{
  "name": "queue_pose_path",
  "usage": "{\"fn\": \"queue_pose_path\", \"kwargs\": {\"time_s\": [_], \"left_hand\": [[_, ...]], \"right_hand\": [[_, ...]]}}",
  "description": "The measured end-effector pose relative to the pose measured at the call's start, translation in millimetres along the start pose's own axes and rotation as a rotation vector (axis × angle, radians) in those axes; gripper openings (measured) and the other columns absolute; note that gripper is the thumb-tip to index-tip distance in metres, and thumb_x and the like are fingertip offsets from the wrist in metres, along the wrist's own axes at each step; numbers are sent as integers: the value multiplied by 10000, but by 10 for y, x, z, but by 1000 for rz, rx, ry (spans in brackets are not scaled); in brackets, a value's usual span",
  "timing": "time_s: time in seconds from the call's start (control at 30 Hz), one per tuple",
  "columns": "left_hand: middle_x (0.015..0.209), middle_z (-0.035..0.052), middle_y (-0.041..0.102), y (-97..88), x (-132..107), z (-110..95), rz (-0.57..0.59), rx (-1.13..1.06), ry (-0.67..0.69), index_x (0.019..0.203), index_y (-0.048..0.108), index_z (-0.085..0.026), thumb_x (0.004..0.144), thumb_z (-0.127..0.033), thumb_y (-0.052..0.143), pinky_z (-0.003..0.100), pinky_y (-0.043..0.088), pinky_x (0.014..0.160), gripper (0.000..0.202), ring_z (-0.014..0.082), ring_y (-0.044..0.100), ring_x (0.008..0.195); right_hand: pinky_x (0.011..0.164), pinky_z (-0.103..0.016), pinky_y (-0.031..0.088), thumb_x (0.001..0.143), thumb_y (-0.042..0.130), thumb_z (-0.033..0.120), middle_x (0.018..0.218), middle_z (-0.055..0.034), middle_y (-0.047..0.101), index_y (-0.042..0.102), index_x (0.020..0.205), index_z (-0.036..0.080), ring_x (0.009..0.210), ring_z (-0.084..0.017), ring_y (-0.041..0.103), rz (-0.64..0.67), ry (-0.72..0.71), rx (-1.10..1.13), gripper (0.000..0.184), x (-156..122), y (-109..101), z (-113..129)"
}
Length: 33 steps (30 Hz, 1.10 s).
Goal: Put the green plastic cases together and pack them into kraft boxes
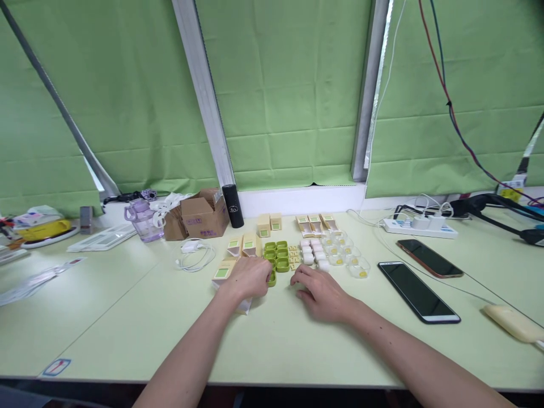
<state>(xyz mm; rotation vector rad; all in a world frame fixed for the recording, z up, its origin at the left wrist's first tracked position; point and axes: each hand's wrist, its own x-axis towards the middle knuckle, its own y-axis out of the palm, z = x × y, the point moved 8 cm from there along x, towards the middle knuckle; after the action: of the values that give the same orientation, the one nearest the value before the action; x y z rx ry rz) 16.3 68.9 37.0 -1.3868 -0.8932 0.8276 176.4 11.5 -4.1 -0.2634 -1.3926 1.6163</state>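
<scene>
Right hand (pixel 319 293) splayed empty on table (pixel 276 347), left hand (pixel 249 277) over green case (pixel 272 279) (grip hidden, cannot tell)

Left hand (pixel 249 279) against a green case (pixel 272 278), right hand (pixel 321 294) flat on the table (pixel 272 348) nearby.

One head-worn camera looks forward and down across the pale green laminate table (pixel 127 317) toward the green fabric blinds (pixel 289 85). The left hand (pixel 249 277) and right hand (pixel 321 294) lie near, centre-frame.
</scene>
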Motion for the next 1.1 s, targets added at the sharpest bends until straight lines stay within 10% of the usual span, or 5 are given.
{"fn": "queue_pose_path", "kwargs": {"time_s": [0.47,1.1], "left_hand": [[789,151,779,-12,-90,-473,47,217,139,797,742,-182,762,-99,656,376,420,647,126,343,742,751],[759,76,760,47,-164,-716,-432,-4,347,893,677,-206,921,-127,621,356,299,571,101,254,676,624]], "right_hand": [[806,-369,459,901,618,85,1187,-52,705,556,1162,244,1020,-253,680,-32,53,18,312,22,-31,-68],[892,-459,570,911,655,146,1323,-101,706,371,1497,295,1100,-294,710,-267,185,179,668,-1,-138,-308]]}}
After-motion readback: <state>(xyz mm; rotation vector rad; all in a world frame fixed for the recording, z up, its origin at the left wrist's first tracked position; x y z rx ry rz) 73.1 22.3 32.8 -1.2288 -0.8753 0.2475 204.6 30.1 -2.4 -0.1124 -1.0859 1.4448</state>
